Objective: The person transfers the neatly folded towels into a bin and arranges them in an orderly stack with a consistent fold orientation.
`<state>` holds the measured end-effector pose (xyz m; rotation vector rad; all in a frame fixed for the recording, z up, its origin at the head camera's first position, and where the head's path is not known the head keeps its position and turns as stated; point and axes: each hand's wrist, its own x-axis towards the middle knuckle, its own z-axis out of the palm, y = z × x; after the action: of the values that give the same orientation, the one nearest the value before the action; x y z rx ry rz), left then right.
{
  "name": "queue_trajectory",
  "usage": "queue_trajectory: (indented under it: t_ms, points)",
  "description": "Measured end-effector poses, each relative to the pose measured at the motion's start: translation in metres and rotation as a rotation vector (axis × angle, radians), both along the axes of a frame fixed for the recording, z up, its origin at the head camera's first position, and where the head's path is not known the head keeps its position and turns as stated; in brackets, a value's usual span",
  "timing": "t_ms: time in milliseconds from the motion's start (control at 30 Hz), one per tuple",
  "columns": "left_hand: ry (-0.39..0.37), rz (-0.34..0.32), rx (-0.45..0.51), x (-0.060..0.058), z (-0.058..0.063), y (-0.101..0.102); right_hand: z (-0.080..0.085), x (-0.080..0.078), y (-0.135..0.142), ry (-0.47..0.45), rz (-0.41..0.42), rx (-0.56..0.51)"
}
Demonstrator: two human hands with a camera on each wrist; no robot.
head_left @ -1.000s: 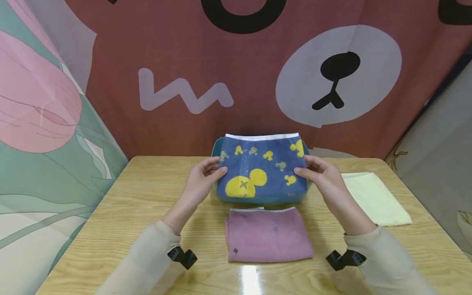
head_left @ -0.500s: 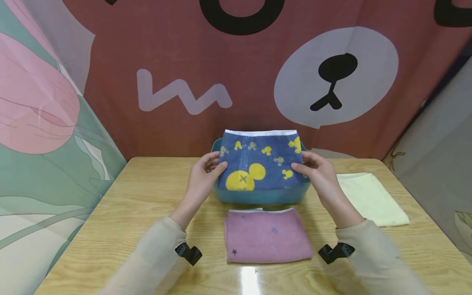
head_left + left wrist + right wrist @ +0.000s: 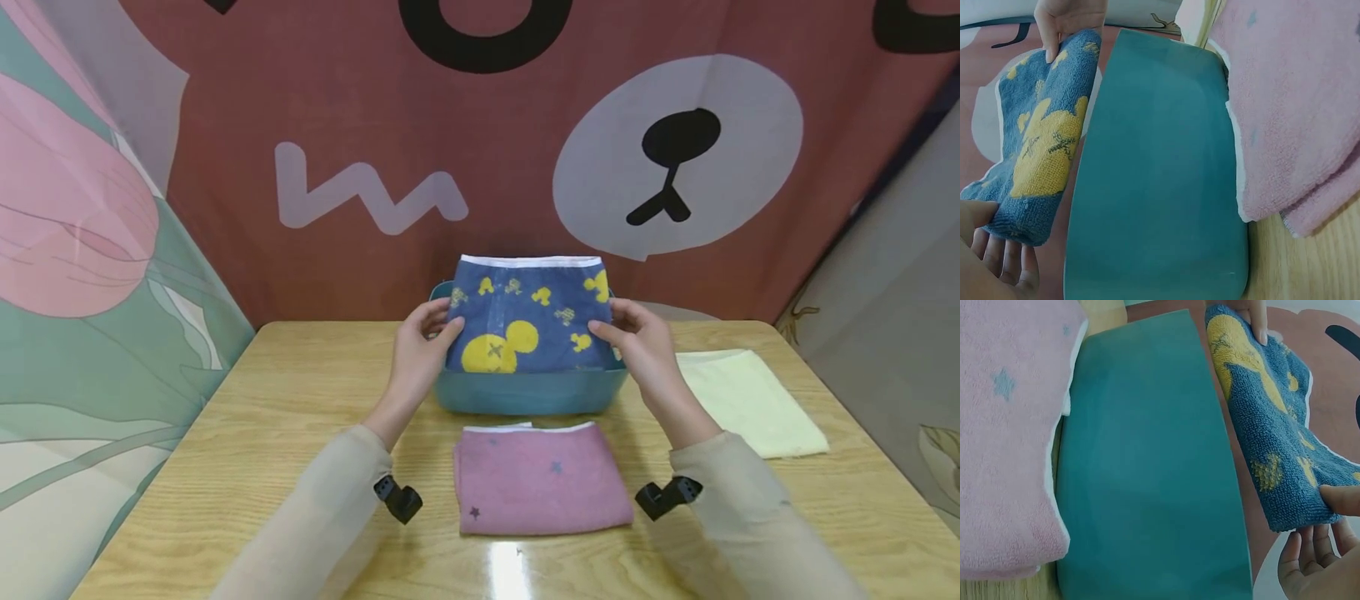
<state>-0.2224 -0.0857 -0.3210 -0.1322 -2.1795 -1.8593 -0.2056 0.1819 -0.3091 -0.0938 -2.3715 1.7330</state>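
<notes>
A folded blue towel [image 3: 555, 333] with yellow mouse-head patterns and a white edge is held upright at a teal basin [image 3: 531, 393]. My left hand [image 3: 422, 346] pinches its left side, thumb in front and fingers behind. On the opposite side my right hand [image 3: 639, 337] grips it the same way. In both wrist views the towel's folded lower edge shows just beyond the basin's near wall [image 3: 1154, 169], with the thumb [image 3: 1340, 499] lying on the cloth. The basin's inside is hidden from every view.
In front of the basin lies a folded pink towel [image 3: 543, 479] with small stars. A pale yellow folded cloth [image 3: 753, 404] rests on the wooden table [image 3: 315, 392] at the right. Behind the table hangs a printed curtain [image 3: 510, 167].
Both hands have moved up and away with the blue towel, from in front of the basin to behind its near rim. More of the basin's front wall shows. The pink and yellow cloths stay put.
</notes>
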Motion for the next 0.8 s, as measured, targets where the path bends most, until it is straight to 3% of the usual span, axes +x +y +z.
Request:
queue_trajectory:
  t_ms: [633,800]
  points:
    - [0.004,-0.005,-0.037,-0.007,-0.006,0.009,-0.019,-0.015,0.002,0.050,-0.030,0.087]
    - [-0.015,0.003,-0.113,-0.012,-0.009,0.010,-0.022,-0.017,0.004,0.061,-0.020,0.143]
